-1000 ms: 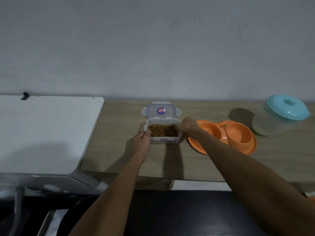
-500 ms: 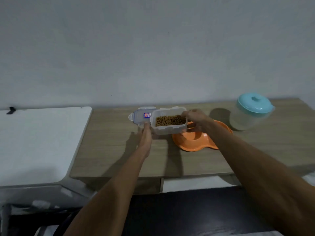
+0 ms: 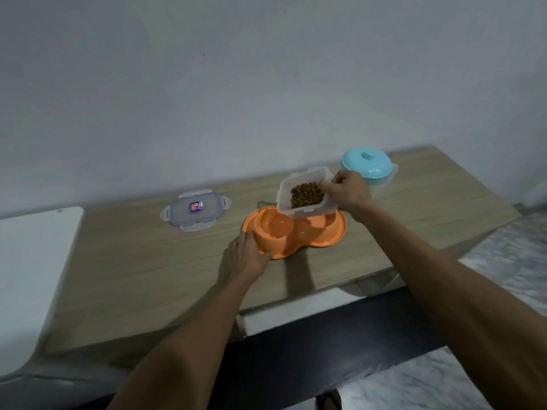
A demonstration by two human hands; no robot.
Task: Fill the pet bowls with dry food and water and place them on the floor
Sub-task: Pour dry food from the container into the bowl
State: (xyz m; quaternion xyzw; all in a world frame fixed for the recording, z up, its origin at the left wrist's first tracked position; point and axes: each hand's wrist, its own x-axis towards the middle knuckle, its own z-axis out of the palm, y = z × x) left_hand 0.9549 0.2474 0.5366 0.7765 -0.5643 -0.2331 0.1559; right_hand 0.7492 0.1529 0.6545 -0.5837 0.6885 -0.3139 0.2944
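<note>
An orange double pet bowl (image 3: 322, 236) lies on the wooden table (image 3: 142, 261), both cups bare of food as far as I can see. My right hand (image 3: 347, 192) grips a clear plastic container (image 3: 299, 213) of brown dry food by its right rim, holding it tilted above the bowl. The kibble (image 3: 306, 195) is still inside the container. My left hand (image 3: 247, 255) holds the bowl's front left edge, thumb along its rim. The container's clear lid (image 3: 195, 211) lies flat on the table to the left.
A translucent jug with a turquoise lid (image 3: 367, 164) stands at the back right, behind my right hand. A white surface (image 3: 32, 261) adjoins the table on the left. A patterned floor (image 3: 503, 261) shows beyond the table's right end.
My right hand carried the food container rightward over the orange bowl and tilted it. My left hand let go of the container and took the bowl's edge. The camera view shifted.
</note>
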